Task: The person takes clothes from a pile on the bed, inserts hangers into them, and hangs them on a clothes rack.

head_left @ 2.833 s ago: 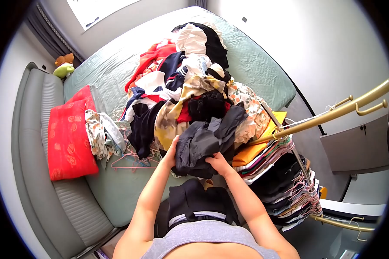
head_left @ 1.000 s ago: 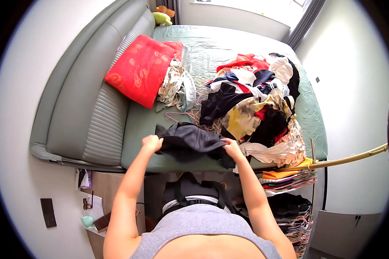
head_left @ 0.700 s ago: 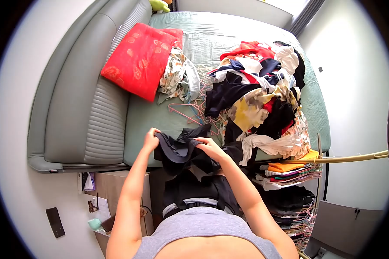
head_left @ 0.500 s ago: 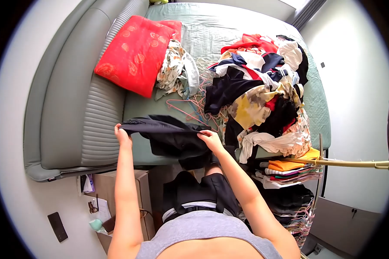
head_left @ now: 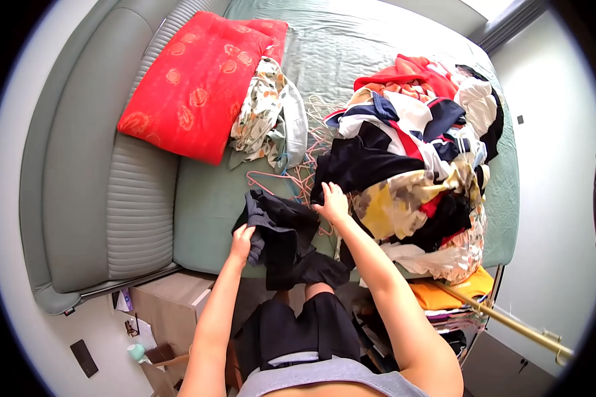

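Note:
A pair of black pants [head_left: 291, 228] lies bunched at the near edge of the bed, its grey inner waistband showing. My left hand [head_left: 243, 243] is closed on the waistband at the left side. Off the pants, my right hand [head_left: 333, 202] has its fingers spread, at the lower left border of the clothes heap. Just beyond it lies a black garment [head_left: 357, 159] on that heap. Tangled pink and blue hangers [head_left: 281, 178] lie on the sheet past the pants, to the left of my right hand.
On the right of the bed is a heap of mixed clothes [head_left: 417, 126]. A red patterned quilt [head_left: 192, 86] and a floral cloth [head_left: 261, 109] lie by the grey headboard [head_left: 79, 165]. A gold rail [head_left: 510, 324] and folded orange clothing [head_left: 450, 291] stand at lower right.
The pants, stretched between both hands before, are now lowered and bunched on the bed. My right hand has let go and moved up toward the heap; my left has moved right.

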